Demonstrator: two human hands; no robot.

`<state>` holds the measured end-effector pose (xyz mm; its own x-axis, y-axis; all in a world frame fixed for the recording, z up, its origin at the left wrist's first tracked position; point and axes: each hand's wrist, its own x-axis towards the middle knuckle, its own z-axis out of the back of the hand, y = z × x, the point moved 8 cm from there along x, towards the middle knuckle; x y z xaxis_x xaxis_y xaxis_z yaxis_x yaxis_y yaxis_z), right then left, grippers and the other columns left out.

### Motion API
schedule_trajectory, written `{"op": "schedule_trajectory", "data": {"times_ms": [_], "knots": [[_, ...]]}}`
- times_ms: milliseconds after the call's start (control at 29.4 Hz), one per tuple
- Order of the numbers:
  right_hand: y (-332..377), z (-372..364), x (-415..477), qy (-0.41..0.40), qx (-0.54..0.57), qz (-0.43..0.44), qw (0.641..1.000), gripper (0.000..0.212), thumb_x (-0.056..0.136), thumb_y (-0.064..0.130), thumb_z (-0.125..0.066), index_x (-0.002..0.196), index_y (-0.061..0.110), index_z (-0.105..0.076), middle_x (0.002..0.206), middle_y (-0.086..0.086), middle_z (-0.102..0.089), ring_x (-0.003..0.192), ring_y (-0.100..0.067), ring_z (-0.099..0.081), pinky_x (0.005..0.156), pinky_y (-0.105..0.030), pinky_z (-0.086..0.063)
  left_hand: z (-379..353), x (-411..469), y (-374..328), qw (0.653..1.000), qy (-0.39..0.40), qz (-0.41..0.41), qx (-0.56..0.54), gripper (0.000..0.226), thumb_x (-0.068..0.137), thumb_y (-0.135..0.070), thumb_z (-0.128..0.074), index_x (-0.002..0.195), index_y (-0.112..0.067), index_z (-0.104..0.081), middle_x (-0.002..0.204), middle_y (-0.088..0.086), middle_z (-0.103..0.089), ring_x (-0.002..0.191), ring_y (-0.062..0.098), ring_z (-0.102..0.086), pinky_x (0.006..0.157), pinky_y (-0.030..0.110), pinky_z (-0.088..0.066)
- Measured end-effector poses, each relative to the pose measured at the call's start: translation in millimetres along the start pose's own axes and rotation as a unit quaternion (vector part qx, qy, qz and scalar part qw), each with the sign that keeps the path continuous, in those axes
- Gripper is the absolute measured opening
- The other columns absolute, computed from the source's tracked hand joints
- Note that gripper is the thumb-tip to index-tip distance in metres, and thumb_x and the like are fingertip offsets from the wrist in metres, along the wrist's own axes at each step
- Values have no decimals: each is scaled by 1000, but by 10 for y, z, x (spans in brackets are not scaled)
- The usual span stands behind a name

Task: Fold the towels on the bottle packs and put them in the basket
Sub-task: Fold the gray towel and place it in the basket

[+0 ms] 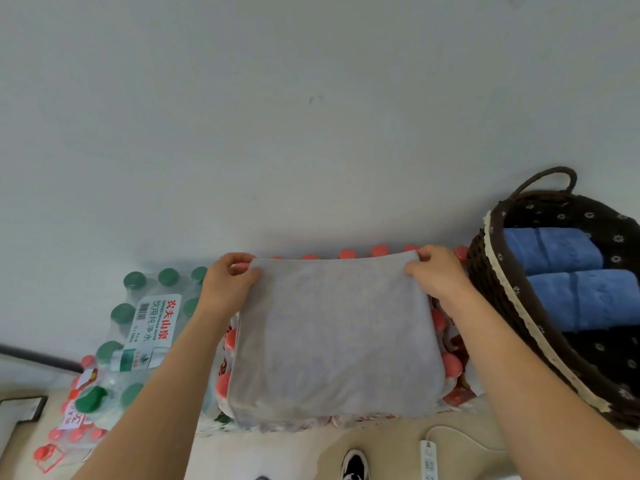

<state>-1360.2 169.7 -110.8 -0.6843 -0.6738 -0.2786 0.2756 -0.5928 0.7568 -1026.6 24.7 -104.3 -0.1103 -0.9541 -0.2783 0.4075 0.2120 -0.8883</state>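
A grey towel (332,337) lies spread over a pack of red-capped bottles (450,367) against the wall. My left hand (227,278) pinches its far left corner and my right hand (434,271) pinches its far right corner, both lifted slightly off the caps. At the right stands a dark brown woven basket (498,299) with a cream lace trim and a loop handle. Inside it lie two folded blue towels (581,299) side by side.
A pack of green-capped water bottles (145,327) sits left of the towel, with a lower red-capped pack (76,427) in front of it. On the floor near me are a white power strip (428,459) with its cable and a black-and-white shoe (354,464).
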Motion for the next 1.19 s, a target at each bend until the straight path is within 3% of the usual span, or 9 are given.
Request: {"op": "schedule_trajectory", "data": {"times_ms": [102,306,511,613,749,885,953,1055,1191], "knots": [[18,-2,42,2,-25,19,1000,10,77,1,-57,83,7,-61,88,-10,-64,85,-27,-60,68,-31,-43,3,20,-5,999,34,-9,24,18,84,-9,-63,95,-23,-63,91,3,-67,74,19,-59,57,30,-48],[48,-48,65,8,-34,45,998,33,74,-1,-54,103,11,-67,102,-10,-69,96,-29,-64,85,-43,-53,14,154,48,994,96,42,-20,10,81,-12,-73,84,-14,-64,72,6,-59,53,14,-53,42,22,-39],[17,26,118,-1,22,-4,1000,20,73,14,-57,73,-2,-70,60,-10,-54,60,-19,-46,58,-33,-36,124,193,124,1000,-8,-1,-10,18,87,-14,-66,100,-26,-65,91,6,-68,63,18,-59,45,25,-43],[11,15,110,10,93,-47,995,22,82,1,-58,65,13,-66,63,-4,-56,60,-19,-49,56,-32,-41,72,167,78,999,-14,-34,22,23,90,-12,-58,99,-32,-63,85,3,-66,64,19,-55,49,28,-43],[131,-64,-162,37,260,-93,960,15,90,7,-55,77,13,-58,78,-8,-50,74,-15,-49,40,-20,-45,24,103,-76,999,53,2,5,35,86,-5,-43,89,-28,-69,75,11,-53,61,21,-42,49,28,-32],[535,-81,-726,64,353,-28,933,8,92,6,-55,92,3,-62,89,-1,-69,86,-12,-63,59,-31,-60,-64,-355,-464,976,143,31,-162,30,83,-2,-49,74,-18,-72,74,9,-57,66,22,-44,54,28,-34],[735,-92,-1048,59,361,17,931,8,92,4,-56,87,7,-61,72,15,-70,75,-2,-65,62,-31,-60,-203,-749,-718,959,189,-5,-211,14,71,-8,-64,74,-16,-75,71,5,-61,65,19,-49,56,27,-41],[976,-130,-1464,67,381,79,919,10,90,4,-61,86,9,-68,79,2,-74,79,-14,-70,69,-30,-59,-442,-1290,-1020,933,291,-109,-180,33,67,3,-72,91,-19,-76,82,4,-71,77,20,-63,72,28,-52],[1128,-70,-1698,79,373,135,915,15,90,5,-60,92,10,-74,87,-4,-76,85,-17,-72,76,-25,-56,-363,-1441,-1169,946,222,-197,-134,36,79,17,-64,93,-15,-72,90,7,-75,88,23,-72,81,30,-56]]}}
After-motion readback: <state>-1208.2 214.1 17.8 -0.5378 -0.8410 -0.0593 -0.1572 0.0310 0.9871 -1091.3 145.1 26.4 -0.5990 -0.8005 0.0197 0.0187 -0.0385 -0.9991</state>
